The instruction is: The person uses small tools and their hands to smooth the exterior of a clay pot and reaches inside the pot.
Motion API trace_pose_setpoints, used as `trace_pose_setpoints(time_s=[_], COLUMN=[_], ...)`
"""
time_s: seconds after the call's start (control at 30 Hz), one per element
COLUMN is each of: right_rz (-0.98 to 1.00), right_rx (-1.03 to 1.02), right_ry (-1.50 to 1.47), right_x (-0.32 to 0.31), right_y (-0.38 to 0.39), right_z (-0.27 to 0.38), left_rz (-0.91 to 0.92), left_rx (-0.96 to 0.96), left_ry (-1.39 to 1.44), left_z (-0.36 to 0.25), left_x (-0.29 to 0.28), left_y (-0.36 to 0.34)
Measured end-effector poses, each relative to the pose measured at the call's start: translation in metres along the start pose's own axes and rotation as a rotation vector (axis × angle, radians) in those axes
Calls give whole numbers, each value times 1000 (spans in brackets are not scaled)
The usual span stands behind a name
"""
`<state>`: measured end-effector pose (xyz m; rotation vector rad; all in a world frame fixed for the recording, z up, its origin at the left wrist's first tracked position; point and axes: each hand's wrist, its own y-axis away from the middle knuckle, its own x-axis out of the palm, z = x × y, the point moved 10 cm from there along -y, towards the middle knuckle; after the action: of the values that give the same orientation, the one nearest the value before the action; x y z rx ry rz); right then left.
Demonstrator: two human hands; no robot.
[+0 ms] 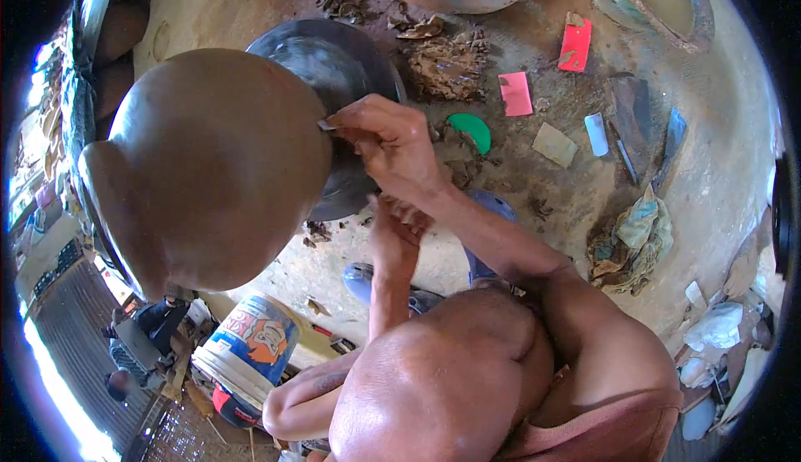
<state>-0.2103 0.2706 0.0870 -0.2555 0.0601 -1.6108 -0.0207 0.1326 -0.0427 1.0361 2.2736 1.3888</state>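
One large brown clay pot fills the left of the head view, its flared lip toward the frame's left edge and its body overlapping a dark round wheel at upper centre. The right hand, at mid-frame, has its grip pinched on a thin tool at the pot's right side. The left hand, just below it, has curled fingers; whether its grip holds anything, I cannot tell. The tool's edge could gouge the wall if pressed too hard or tilted. With the left hand apart from the pot, a wobble might go unchecked. Clay scraps at upper centre could, if picked up, mar the smooth surface.
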Motion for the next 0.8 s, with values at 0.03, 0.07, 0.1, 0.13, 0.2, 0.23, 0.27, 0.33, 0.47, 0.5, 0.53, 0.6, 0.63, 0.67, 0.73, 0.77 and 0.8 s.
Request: trace_pose_setpoints(time_s=[0.03,0.07,0.1,0.13,0.2,0.23,0.27,0.33,0.47,0.5,0.53,0.6,0.63,0.67,0.73,0.77,0.8], right_rz=[-19,-35,-41,-40,-42,-42,-41,-38,-33,-39,-54,-64,-57,-55,-28,-22,-16], right_rx=[-5,-9,-4,5,-12,-36,-61,16,20,26,20,23,36,54,36,18,33], right_ry=[-15,-23,-7,8,14,-3,-21,-13,-11,-4,4,-4,-22,-28,-39,-38,-78], right_x=[-3,-6,-7,-4,-4,-1,4,0,-1,-3,-6,-3,1,-1,9,12,19], right_y=[-3,-6,-8,-7,-8,-10,-11,-7,-9,-6,-8,-13,-13,-12,-11,-14,-13], right_z=[-2,-1,1,2,7,13,19,6,3,-2,-6,-4,-2,-4,3,9,13], left_rz=[45,-11,103,-129,-114,-146,-240,-582,-103,-14,86,-92,-187,-45,88,116,142], left_rx=[-117,-77,91,274,267,383,492,536,32,-72,-170,82,207,269,419,487,556], left_ry=[-114,-79,43,-7,37,5,-12,17,-15,-33,-59,28,75,80,-1,-86,-172], left_z=[8,-14,-54,-92,-139,-163,-166,-129,-22,-4,4,-52,-83,-109,-145,-158,-168], left_x=[13,-3,-2,-40,-80,-84,-94,-60,7,18,37,4,-23,-30,-61,-66,-68], left_y=[10,-1,-11,-26,-59,-58,-51,-17,6,15,20,0,-11,-32,-46,-51,-56])
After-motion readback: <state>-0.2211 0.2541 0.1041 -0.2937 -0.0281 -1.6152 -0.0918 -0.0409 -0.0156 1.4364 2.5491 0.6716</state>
